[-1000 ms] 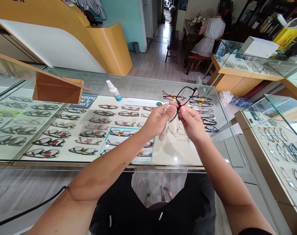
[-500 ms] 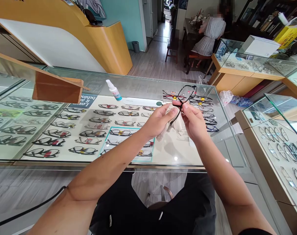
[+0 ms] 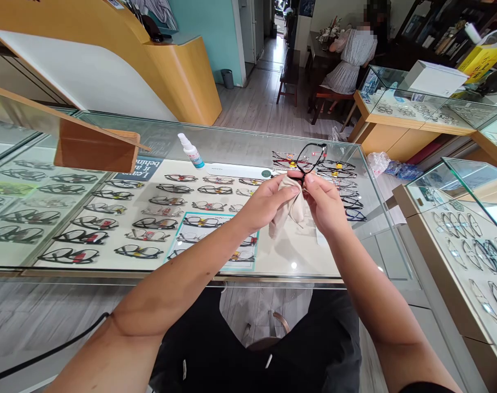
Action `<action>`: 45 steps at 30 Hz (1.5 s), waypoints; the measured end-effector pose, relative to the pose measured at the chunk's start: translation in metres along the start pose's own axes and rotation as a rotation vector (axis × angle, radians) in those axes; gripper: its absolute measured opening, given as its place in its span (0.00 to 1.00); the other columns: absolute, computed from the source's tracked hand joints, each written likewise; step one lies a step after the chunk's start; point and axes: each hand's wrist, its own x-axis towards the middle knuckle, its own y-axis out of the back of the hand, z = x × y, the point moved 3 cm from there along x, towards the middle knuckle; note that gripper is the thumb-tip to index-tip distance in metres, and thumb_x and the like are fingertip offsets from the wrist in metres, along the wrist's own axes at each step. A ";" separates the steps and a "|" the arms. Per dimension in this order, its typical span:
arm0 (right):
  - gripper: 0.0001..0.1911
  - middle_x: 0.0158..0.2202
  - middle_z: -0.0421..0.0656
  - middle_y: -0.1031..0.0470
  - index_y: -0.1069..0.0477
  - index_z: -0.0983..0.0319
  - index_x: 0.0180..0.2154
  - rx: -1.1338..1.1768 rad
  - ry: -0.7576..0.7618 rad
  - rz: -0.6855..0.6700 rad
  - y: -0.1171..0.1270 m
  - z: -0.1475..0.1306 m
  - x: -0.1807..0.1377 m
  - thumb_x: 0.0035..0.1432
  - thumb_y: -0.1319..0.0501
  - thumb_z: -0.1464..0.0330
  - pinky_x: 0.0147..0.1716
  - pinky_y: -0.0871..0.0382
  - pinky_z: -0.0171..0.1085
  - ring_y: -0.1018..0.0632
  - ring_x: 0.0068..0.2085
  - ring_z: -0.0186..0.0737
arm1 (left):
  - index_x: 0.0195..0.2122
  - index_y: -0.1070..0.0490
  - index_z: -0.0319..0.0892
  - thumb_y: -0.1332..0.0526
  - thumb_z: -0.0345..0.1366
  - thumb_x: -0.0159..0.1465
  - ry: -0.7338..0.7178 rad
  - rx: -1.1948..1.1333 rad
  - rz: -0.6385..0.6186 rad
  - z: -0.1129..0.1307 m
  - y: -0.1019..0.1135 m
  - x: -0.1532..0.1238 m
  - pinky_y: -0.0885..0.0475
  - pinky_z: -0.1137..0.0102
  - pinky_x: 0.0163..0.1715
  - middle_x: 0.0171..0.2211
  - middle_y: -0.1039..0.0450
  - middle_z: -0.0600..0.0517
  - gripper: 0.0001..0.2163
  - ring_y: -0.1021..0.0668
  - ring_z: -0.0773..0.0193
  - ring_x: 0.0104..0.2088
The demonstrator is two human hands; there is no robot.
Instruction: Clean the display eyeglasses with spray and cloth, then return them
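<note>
Above the glass counter my two hands meet at a pair of black-framed eyeglasses [image 3: 299, 164]. My left hand [image 3: 271, 203] is closed on a beige cleaning cloth [image 3: 288, 210], pressed around the lower part of the frame. One lens rim stands up beyond my fingertips; the rest of the glasses is hidden by the cloth and fingers. With thumb and fingers my right hand [image 3: 324, 201] pinches the frame close beside the cloth. A white spray bottle [image 3: 190, 150] with a blue-green label stands on the counter, to the left of my hands.
Rows of eyeglasses [image 3: 137, 252] lie beneath the glass counter top [image 3: 240, 136]. A brown wooden stand [image 3: 96, 153] sits at the left. More display cases [image 3: 457, 229] flank the right side. Farther back, a person [image 3: 347, 60] sits on a wooden bench at a table.
The cloth has shifted slightly and more of it hangs below my left hand, covering the part of the frame that showed there. The raised lens rim has tilted slightly; both hands stay nearly in place.
</note>
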 end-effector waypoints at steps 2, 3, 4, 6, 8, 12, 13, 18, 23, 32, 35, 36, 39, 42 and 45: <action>0.26 0.32 0.40 0.36 0.27 0.57 0.26 -0.021 0.019 -0.012 0.000 0.002 0.001 0.67 0.32 0.44 0.39 0.32 0.42 0.33 0.34 0.40 | 0.50 0.20 0.42 0.28 0.51 0.64 -0.035 0.053 0.027 0.000 0.001 0.002 0.25 0.71 0.40 0.35 0.19 0.53 0.20 0.19 0.63 0.37; 0.27 0.31 0.40 0.37 0.28 0.57 0.26 -0.032 0.027 -0.014 0.000 0.002 0.001 0.66 0.32 0.44 0.39 0.32 0.42 0.34 0.34 0.40 | 0.48 0.20 0.42 0.28 0.52 0.64 -0.049 0.075 0.041 0.000 0.002 0.002 0.25 0.71 0.41 0.34 0.20 0.53 0.20 0.19 0.63 0.38; 0.27 0.31 0.40 0.38 0.29 0.57 0.26 -0.040 0.035 -0.012 0.000 0.002 0.001 0.66 0.32 0.44 0.39 0.32 0.42 0.34 0.34 0.40 | 0.48 0.20 0.42 0.28 0.53 0.64 -0.055 0.091 0.052 0.000 0.003 0.003 0.24 0.70 0.42 0.34 0.19 0.53 0.21 0.18 0.62 0.38; 0.26 0.32 0.40 0.36 0.26 0.56 0.27 -0.043 0.034 0.002 0.001 0.001 0.000 0.67 0.32 0.44 0.41 0.31 0.42 0.32 0.35 0.41 | 0.50 0.20 0.42 0.29 0.55 0.65 -0.054 0.106 0.062 -0.002 0.006 0.003 0.23 0.69 0.43 0.35 0.19 0.52 0.22 0.18 0.60 0.39; 0.23 0.34 0.41 0.31 0.20 0.55 0.32 -0.035 0.003 0.016 0.002 -0.001 0.000 0.67 0.33 0.44 0.43 0.28 0.43 0.28 0.38 0.43 | 0.53 0.20 0.42 0.30 0.55 0.66 -0.039 0.103 0.046 -0.003 0.007 0.002 0.23 0.69 0.42 0.35 0.18 0.50 0.24 0.17 0.59 0.38; 0.20 0.42 0.43 0.22 0.15 0.53 0.42 -0.003 -0.044 0.038 0.005 -0.006 0.000 0.67 0.33 0.45 0.49 0.25 0.46 0.22 0.46 0.47 | 0.61 0.24 0.42 0.29 0.54 0.66 0.014 0.074 -0.114 -0.002 0.006 -0.001 0.22 0.68 0.39 0.39 0.17 0.48 0.28 0.17 0.59 0.37; 0.20 0.42 0.44 0.21 0.14 0.53 0.43 -0.001 -0.039 0.044 0.006 -0.007 0.000 0.67 0.32 0.45 0.50 0.25 0.46 0.22 0.47 0.48 | 0.63 0.25 0.42 0.28 0.53 0.66 0.014 0.070 -0.157 -0.002 0.005 -0.001 0.22 0.68 0.41 0.42 0.17 0.47 0.29 0.16 0.59 0.39; 0.22 0.39 0.43 0.26 0.15 0.54 0.42 -0.051 -0.011 0.035 0.005 -0.002 0.003 0.66 0.33 0.44 0.46 0.27 0.44 0.26 0.42 0.45 | 0.64 0.27 0.42 0.24 0.52 0.62 -0.040 0.092 -0.142 -0.002 0.004 -0.001 0.24 0.69 0.42 0.46 0.17 0.47 0.33 0.17 0.59 0.43; 0.25 0.34 0.41 0.36 0.20 0.56 0.32 -0.122 0.074 -0.011 -0.001 -0.005 0.003 0.68 0.35 0.43 0.45 0.32 0.44 0.32 0.38 0.43 | 0.55 0.21 0.41 0.28 0.60 0.63 -0.098 0.130 0.035 -0.007 0.004 0.002 0.26 0.71 0.38 0.35 0.20 0.52 0.30 0.20 0.62 0.36; 0.28 0.36 0.42 0.34 0.25 0.58 0.27 -0.180 0.103 0.066 0.005 -0.009 0.003 0.68 0.35 0.43 0.44 0.32 0.42 0.30 0.40 0.42 | 0.59 0.24 0.43 0.29 0.58 0.65 -0.050 0.065 -0.055 -0.010 0.000 0.000 0.23 0.68 0.45 0.43 0.18 0.49 0.29 0.17 0.59 0.44; 0.29 0.35 0.42 0.34 0.25 0.59 0.28 -0.201 0.094 0.082 0.004 -0.007 0.004 0.68 0.36 0.42 0.43 0.32 0.41 0.30 0.39 0.42 | 0.61 0.26 0.44 0.26 0.54 0.64 -0.078 0.122 -0.085 -0.008 -0.003 -0.002 0.23 0.67 0.47 0.47 0.18 0.48 0.29 0.17 0.57 0.46; 0.30 0.34 0.41 0.35 0.26 0.59 0.27 -0.216 0.108 0.078 0.003 -0.008 0.004 0.67 0.36 0.41 0.43 0.32 0.42 0.30 0.39 0.42 | 0.60 0.26 0.44 0.26 0.55 0.63 -0.096 0.140 -0.065 -0.008 -0.002 -0.001 0.23 0.67 0.46 0.46 0.18 0.49 0.30 0.18 0.58 0.44; 0.33 0.31 0.40 0.36 0.30 0.59 0.25 -0.269 0.159 0.064 -0.004 -0.011 0.002 0.67 0.37 0.39 0.42 0.33 0.42 0.31 0.37 0.41 | 0.55 0.23 0.43 0.29 0.60 0.65 -0.145 0.160 0.031 -0.008 -0.001 0.001 0.25 0.69 0.42 0.41 0.18 0.50 0.28 0.19 0.61 0.41; 0.33 0.30 0.40 0.36 0.32 0.58 0.24 -0.285 0.172 0.065 -0.008 -0.012 0.000 0.67 0.37 0.39 0.41 0.34 0.42 0.32 0.37 0.41 | 0.48 0.21 0.42 0.33 0.64 0.66 -0.168 0.155 0.100 -0.009 -0.002 0.003 0.24 0.68 0.42 0.37 0.19 0.50 0.28 0.20 0.60 0.40; 0.30 0.31 0.40 0.36 0.29 0.58 0.26 -0.238 0.161 0.103 -0.005 -0.011 -0.001 0.67 0.36 0.41 0.41 0.33 0.42 0.32 0.37 0.41 | 0.44 0.20 0.42 0.33 0.66 0.65 -0.144 0.114 0.105 -0.010 -0.004 0.003 0.24 0.67 0.44 0.35 0.20 0.51 0.28 0.19 0.60 0.40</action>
